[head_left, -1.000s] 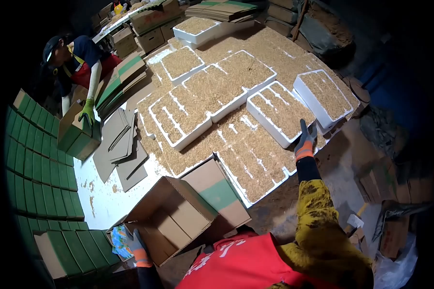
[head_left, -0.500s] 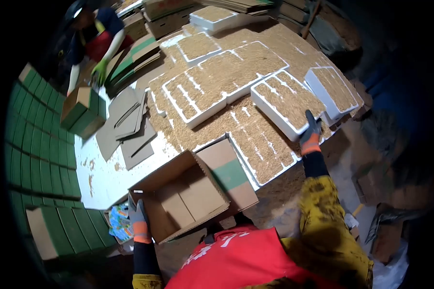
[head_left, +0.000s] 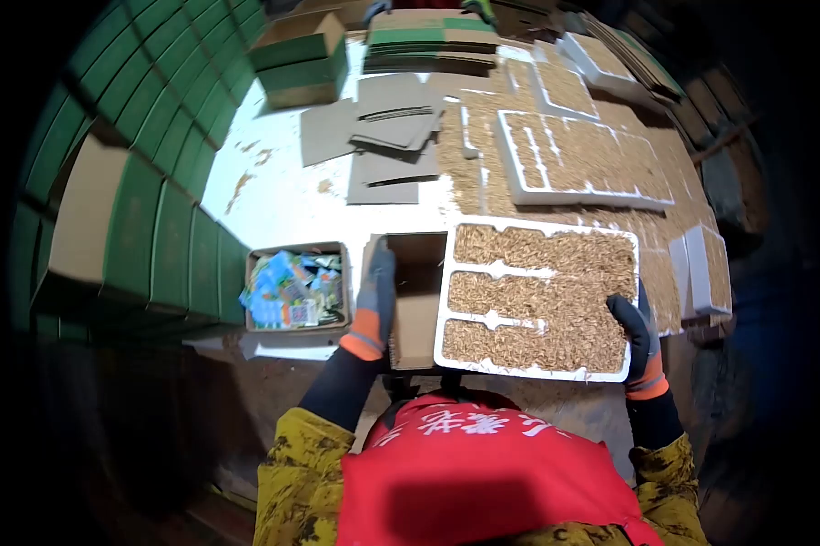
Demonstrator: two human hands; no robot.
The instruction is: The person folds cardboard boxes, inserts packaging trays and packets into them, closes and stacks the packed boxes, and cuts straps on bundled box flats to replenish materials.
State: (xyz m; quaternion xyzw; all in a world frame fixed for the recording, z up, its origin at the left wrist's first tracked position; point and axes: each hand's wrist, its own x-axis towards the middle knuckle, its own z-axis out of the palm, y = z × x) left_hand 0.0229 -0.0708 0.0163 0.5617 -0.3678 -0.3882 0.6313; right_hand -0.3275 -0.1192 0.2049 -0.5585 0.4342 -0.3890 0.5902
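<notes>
My right hand (head_left: 640,337), in a dark glove with an orange cuff, grips the right edge of a white foam tray (head_left: 539,300) filled with brown grain-like pieces. The tray lies level in front of my red apron and covers the right part of an open cardboard box (head_left: 415,314). My left hand (head_left: 378,296) holds the box's left wall, its fingers pressed along that side. Just left of it sits a small box (head_left: 344,289) of blue and green packets.
Stacked green boxes (head_left: 169,246) line the left side. Flat grey cardboard pieces (head_left: 387,136) and an open green box (head_left: 301,68) lie farther back. More filled foam trays (head_left: 583,164) stand at the right. Part of another person (head_left: 428,5) shows at the top.
The view has turned left. My right hand has brought the foam tray from the table over to the cardboard box. My left hand stays at the box's left wall.
</notes>
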